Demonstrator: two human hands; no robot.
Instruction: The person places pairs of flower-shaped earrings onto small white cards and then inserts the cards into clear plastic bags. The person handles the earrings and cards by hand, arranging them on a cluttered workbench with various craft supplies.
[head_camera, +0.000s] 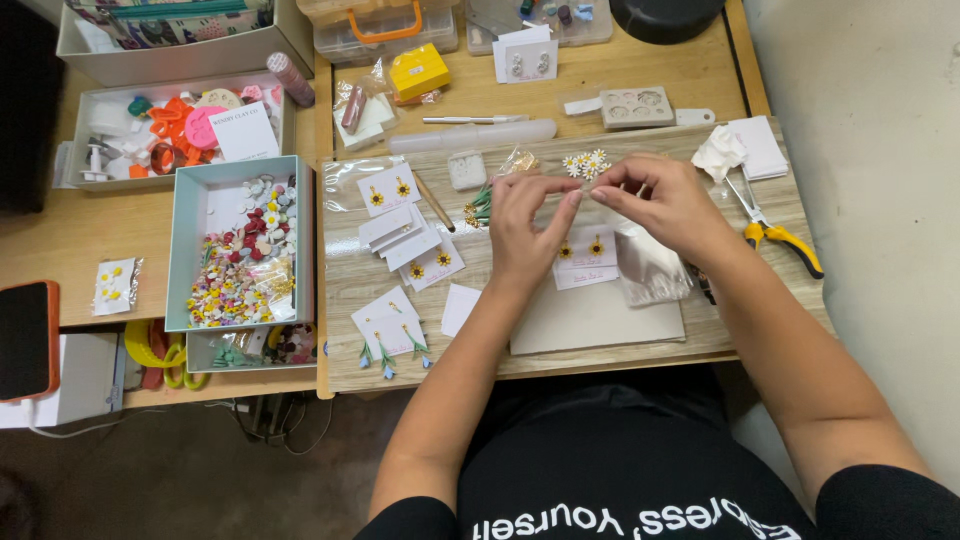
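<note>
My left hand (527, 225) and my right hand (662, 200) meet above the desk, fingertips pinched together on a tiny piece that is too small to make out. Under them lies a white card with two yellow sunflower earrings (586, 257). A clear plastic bag (650, 265) lies just right of that card, partly under my right wrist. A small cluster of white daisy flowers (584, 163) sits just beyond my fingertips.
More earring cards (405, 225) lie to the left, beside a grey box of small colourful flowers (243, 250). Yellow-handled pliers (775, 232) and a white tissue (718, 152) sit at the right. A phone (25, 338) lies far left. Storage boxes line the back edge.
</note>
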